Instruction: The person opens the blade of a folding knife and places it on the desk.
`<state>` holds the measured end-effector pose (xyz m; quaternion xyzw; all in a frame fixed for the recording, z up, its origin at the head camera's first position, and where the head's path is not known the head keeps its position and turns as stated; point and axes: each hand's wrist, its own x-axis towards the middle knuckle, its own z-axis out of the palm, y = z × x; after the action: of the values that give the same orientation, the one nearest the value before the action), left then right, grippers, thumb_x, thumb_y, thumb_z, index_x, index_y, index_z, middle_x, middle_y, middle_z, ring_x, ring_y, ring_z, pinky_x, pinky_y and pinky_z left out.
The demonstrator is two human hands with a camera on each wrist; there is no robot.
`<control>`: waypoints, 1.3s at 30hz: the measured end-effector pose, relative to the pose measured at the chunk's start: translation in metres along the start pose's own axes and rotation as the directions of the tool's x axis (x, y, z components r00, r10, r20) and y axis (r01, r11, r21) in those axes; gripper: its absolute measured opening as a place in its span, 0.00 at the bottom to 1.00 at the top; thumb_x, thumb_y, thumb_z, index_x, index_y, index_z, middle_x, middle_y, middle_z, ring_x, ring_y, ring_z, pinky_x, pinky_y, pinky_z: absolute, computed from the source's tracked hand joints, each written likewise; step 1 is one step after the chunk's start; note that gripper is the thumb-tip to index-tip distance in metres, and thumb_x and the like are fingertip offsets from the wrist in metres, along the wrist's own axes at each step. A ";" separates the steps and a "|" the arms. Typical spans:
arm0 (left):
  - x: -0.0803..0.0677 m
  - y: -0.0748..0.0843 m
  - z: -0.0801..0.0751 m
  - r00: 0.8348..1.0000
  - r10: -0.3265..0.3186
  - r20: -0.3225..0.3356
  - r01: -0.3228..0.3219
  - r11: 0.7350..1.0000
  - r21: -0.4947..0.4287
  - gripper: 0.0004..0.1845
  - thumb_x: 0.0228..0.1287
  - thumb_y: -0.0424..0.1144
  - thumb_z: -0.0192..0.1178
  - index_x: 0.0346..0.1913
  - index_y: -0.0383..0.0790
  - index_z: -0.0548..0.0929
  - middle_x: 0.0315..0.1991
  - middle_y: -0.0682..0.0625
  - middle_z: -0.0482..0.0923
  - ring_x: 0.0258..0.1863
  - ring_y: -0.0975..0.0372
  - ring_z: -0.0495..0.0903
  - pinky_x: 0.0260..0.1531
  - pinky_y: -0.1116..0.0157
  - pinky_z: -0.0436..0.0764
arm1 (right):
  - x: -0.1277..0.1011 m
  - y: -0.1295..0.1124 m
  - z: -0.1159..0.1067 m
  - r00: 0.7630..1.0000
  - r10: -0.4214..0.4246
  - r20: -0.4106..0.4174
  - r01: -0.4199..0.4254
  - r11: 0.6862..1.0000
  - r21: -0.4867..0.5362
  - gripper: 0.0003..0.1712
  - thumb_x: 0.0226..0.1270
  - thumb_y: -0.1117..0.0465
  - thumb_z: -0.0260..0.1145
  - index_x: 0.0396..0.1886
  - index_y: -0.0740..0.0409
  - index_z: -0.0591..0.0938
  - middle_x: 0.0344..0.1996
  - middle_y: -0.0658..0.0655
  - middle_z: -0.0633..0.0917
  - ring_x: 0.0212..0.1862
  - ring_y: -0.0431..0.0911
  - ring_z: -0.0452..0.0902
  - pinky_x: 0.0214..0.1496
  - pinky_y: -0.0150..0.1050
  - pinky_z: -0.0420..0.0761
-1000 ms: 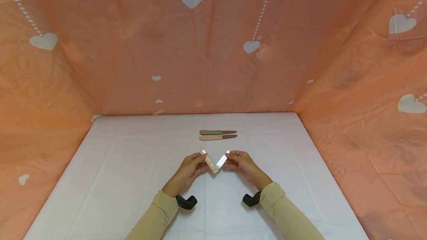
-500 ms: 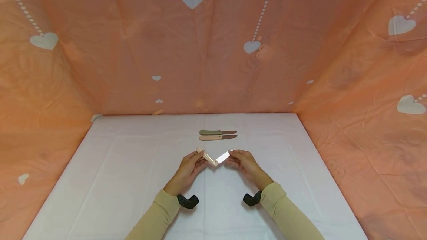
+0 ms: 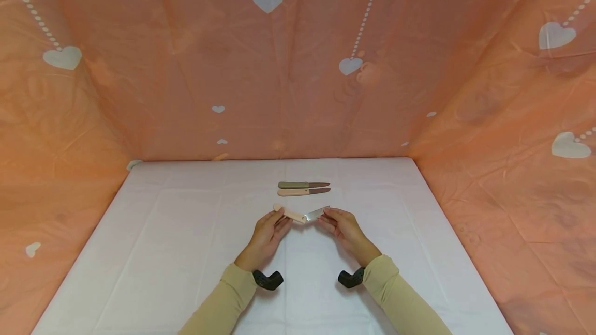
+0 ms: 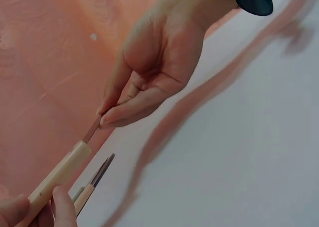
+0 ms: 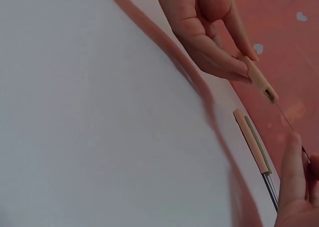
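Note:
A folding knife [image 3: 294, 215] with a pale cream handle is held up between both hands, above the white table. My left hand [image 3: 266, 234] pinches the handle [image 4: 60, 176] between thumb and fingers. My right hand [image 3: 345, 229] pinches the silver blade [image 3: 314, 214] near its tip. Blade and handle make a wide, shallow angle at the pivot. Behind them on the table lie two more knives with their blades out, side by side and pointing right: a green-handled knife [image 3: 294, 185] and a pinkish-beige-handled knife [image 3: 294, 192].
The white-covered table [image 3: 209, 273] runs to an orange curtain [image 3: 298, 92] with white hearts at the back and sides. A black wrist device [image 3: 268, 280] sits at the left cuff and another black wrist device [image 3: 351, 278] at the right.
The knife's blade has swung outward from the handle, from a narrow V to a nearly straight line. The hands have spread slightly apart. The two knives behind have stayed put.

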<state>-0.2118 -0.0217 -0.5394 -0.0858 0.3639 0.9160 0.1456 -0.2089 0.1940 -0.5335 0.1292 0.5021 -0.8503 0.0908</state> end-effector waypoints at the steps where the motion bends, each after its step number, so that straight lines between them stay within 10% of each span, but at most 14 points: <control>1: 0.000 -0.001 0.001 1.000 0.003 0.000 -0.003 1.000 -0.011 0.13 0.70 0.31 0.49 0.52 0.27 0.65 0.43 0.41 0.71 0.44 0.59 0.76 0.55 0.62 0.72 | 0.000 0.000 0.000 1.000 -0.001 -0.009 0.001 1.000 0.015 0.08 0.66 0.71 0.57 0.43 0.71 0.75 0.30 0.59 0.83 0.37 0.47 0.83 0.52 0.43 0.77; 15: 0.005 -0.009 0.018 0.999 0.017 -0.043 -0.025 0.981 -0.192 0.08 0.71 0.29 0.46 0.49 0.30 0.64 0.57 0.34 0.60 0.56 0.52 0.66 0.59 0.59 0.68 | -0.003 0.001 0.003 0.992 -0.034 -0.124 0.052 0.989 0.142 0.11 0.67 0.72 0.56 0.47 0.74 0.72 0.31 0.60 0.82 0.36 0.46 0.82 0.50 0.41 0.78; 29: 0.009 -0.016 0.034 0.987 0.000 -0.162 -0.063 0.922 -0.383 0.25 0.71 0.26 0.43 0.67 0.29 0.50 0.58 0.35 0.55 0.64 0.50 0.55 0.64 0.58 0.62 | -0.004 0.005 0.011 0.977 -0.059 -0.204 0.109 0.965 0.240 0.15 0.67 0.73 0.55 0.51 0.77 0.70 0.32 0.62 0.81 0.36 0.48 0.83 0.52 0.41 0.76; 39: 0.012 -0.022 0.041 0.981 0.048 -0.187 -0.116 0.920 -0.375 0.26 0.72 0.28 0.42 0.68 0.27 0.47 0.61 0.35 0.52 0.63 0.52 0.56 0.65 0.59 0.60 | -0.003 0.007 0.017 0.968 -0.103 -0.228 0.168 0.944 0.285 0.07 0.67 0.72 0.55 0.43 0.73 0.72 0.32 0.63 0.81 0.39 0.49 0.82 0.51 0.40 0.77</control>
<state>-0.2179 0.0249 -0.5272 -0.1768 0.1921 0.9637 0.0551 -0.2065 0.1763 -0.5305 0.1956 0.3805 -0.9029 -0.0427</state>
